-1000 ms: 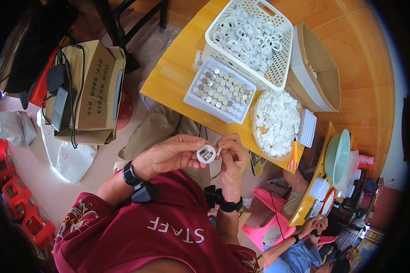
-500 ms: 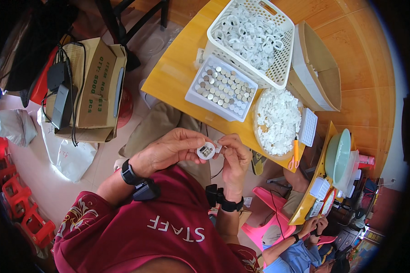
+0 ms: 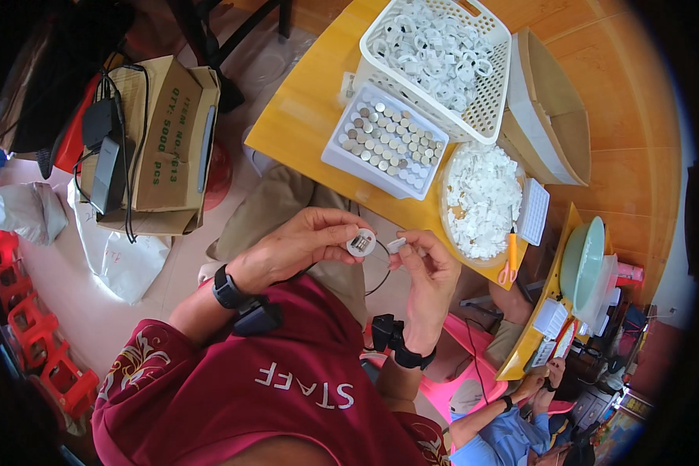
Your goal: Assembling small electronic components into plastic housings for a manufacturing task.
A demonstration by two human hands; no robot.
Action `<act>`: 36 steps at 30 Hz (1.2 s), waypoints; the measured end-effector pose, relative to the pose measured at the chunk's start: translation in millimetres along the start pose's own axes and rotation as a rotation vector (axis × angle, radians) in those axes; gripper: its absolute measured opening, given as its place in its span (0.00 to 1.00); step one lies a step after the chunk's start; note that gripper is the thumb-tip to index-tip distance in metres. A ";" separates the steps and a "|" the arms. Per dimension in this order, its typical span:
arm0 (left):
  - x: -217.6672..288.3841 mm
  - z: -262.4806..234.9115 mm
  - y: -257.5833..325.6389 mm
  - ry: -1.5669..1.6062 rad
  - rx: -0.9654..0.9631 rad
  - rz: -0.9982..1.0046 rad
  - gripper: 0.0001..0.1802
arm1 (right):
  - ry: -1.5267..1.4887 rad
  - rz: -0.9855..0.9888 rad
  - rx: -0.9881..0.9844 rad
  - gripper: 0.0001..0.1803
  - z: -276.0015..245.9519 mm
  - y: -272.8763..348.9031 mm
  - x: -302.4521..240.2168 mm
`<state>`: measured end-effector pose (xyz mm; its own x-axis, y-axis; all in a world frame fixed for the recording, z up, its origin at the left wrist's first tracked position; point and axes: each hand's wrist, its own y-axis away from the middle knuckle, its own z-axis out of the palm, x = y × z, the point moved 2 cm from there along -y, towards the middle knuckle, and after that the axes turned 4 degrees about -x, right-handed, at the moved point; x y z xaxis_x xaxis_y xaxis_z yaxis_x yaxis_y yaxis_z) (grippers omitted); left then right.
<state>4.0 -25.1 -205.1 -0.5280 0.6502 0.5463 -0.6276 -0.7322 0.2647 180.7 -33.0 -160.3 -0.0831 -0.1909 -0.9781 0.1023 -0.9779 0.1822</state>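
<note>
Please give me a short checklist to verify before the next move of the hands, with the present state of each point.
1. Left hand holds the small white round plastic ring at its fingertips: ok.
2. Right hand pinches a small white flat piece beside the ring: ok.
3. Ring and piece are touching: cannot tell, a small gap seems to remain.
4. Metal insert seated in the ring's centre: cannot tell, too small.
5. White compartment tray of round metal discs sits flat on the yellow wooden table: ok.
6. Clear round bowl of white plastic pieces stays on the table edge: ok.
</note>
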 end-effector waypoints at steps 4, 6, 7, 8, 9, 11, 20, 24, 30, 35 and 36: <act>1.5 2.8 -1.9 0.001 0.012 0.031 0.14 | 0.271 -0.103 0.007 0.07 16.0 2.5 -1.9; 0.7 3.1 -2.8 -0.001 0.018 0.036 0.14 | 0.408 -0.195 -0.009 0.06 20.2 0.6 -1.8; -0.6 2.2 -3.3 -0.018 0.022 0.046 0.15 | 0.466 -0.223 -0.011 0.06 21.9 0.0 -1.6; -1.5 1.3 -3.5 -0.036 0.025 0.056 0.16 | 0.525 -0.251 -0.012 0.07 23.1 -0.1 -1.4; -1.7 0.8 -3.9 -0.035 0.025 0.056 0.16 | 0.525 -0.251 -0.013 0.07 23.3 0.5 -1.0; -1.8 -0.2 -4.4 -0.073 0.022 0.041 0.15 | 0.510 -0.214 -0.046 0.07 24.1 1.7 0.7; -1.7 -3.5 -0.3 -0.103 0.038 0.073 0.15 | 0.558 -0.237 -0.027 0.06 31.2 1.2 0.2; -2.8 -6.0 0.0 -0.111 0.033 0.065 0.15 | 0.561 -0.243 -0.009 0.06 34.0 0.6 0.3; -3.9 -7.6 -1.0 -0.121 0.036 0.061 0.15 | 0.636 -0.285 -0.024 0.07 32.5 -1.1 1.7; -5.2 -7.3 -2.8 -0.130 0.050 0.055 0.15 | 0.530 -0.228 0.011 0.07 29.3 -1.6 7.1; -5.6 -7.6 -3.0 -0.130 0.051 0.055 0.15 | 0.530 -0.227 0.010 0.07 29.5 -1.7 6.6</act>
<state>4.5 -25.1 -214.9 -0.4801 0.5798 0.6583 -0.5684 -0.7772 0.2700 150.7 -35.1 -164.1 0.4064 0.0900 -0.9092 0.1300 -0.9907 -0.0399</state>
